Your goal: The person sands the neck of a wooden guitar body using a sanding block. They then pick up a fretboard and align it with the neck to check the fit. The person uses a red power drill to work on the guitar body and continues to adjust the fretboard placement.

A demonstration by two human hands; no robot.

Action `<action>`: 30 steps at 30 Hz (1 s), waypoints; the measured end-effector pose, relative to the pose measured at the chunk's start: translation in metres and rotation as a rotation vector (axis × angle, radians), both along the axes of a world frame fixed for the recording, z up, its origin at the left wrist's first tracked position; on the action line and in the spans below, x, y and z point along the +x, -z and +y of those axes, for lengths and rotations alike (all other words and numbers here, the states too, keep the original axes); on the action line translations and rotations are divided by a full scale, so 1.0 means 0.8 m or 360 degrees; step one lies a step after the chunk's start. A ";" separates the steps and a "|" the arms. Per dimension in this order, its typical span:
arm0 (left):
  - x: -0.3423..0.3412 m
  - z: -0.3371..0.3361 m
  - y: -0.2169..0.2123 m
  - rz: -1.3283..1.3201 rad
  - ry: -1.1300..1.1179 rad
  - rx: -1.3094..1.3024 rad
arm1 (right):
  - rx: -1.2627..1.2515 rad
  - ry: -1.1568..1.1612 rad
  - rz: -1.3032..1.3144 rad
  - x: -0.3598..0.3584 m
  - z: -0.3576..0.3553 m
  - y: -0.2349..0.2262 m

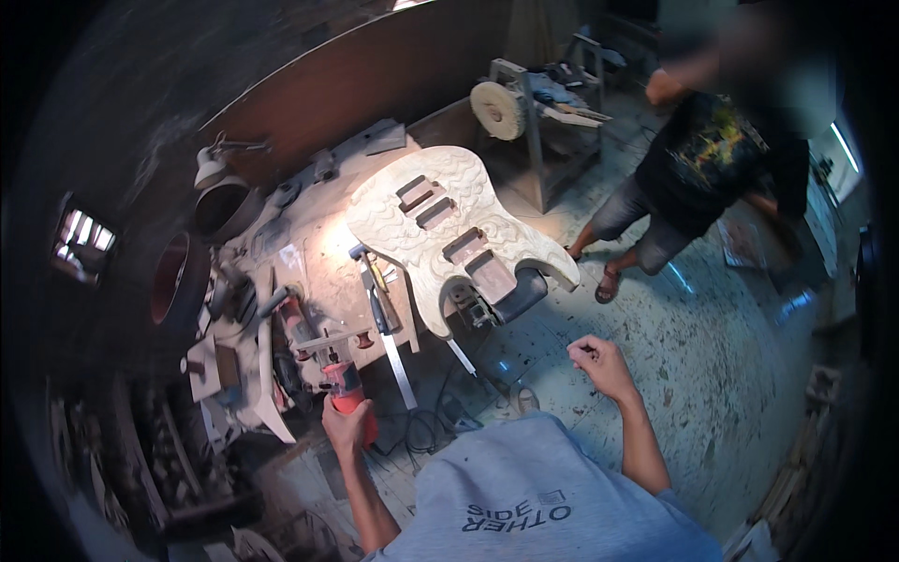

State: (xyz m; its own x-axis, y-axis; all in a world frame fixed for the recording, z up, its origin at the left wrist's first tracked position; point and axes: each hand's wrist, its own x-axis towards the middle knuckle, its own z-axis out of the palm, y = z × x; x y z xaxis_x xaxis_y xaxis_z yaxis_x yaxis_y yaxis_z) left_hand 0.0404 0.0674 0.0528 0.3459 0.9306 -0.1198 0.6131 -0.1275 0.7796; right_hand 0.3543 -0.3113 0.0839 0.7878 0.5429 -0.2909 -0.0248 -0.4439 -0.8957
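Our L hand [345, 423] has fingers wrapped round the red power tool [348, 389]; R hand [607, 370]: fingers curled, can't tell how tight. Pale guitar body [468, 208] seems to overhang the surface [323, 276] edge; tool knock c/d dent it.

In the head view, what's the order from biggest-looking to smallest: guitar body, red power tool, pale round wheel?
1. Guitar body, clearly largest
2. Red power tool, partly covered by the left hand
3. Pale round wheel, which stands farther off
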 end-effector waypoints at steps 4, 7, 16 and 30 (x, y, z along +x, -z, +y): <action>-0.008 -0.082 -0.072 0.0051 -0.0035 0.0151 | 0.0264 -0.0206 -0.0202 0.037 -0.011 -0.061; -0.020 -0.136 -0.126 0.0236 0.0034 0.0365 | 0.0586 -0.0558 -0.0303 0.039 -0.004 -0.106; 0.027 -0.236 -0.281 0.1039 0.1018 0.1202 | 0.1383 -0.1655 -0.0830 -0.087 0.065 -0.218; 0.086 -0.261 -0.286 0.0957 0.1837 0.2165 | 0.0129 -0.1556 -0.0422 -0.097 0.081 -0.170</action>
State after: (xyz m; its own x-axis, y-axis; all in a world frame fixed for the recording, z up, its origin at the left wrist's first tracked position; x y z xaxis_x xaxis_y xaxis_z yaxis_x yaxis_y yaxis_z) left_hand 0.1090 -0.1415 0.2819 0.9865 -0.1459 0.0741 -0.0971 -0.8864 -0.4527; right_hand 0.2768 -0.2462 0.2202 0.0215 0.9942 -0.1049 0.5205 -0.1007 -0.8479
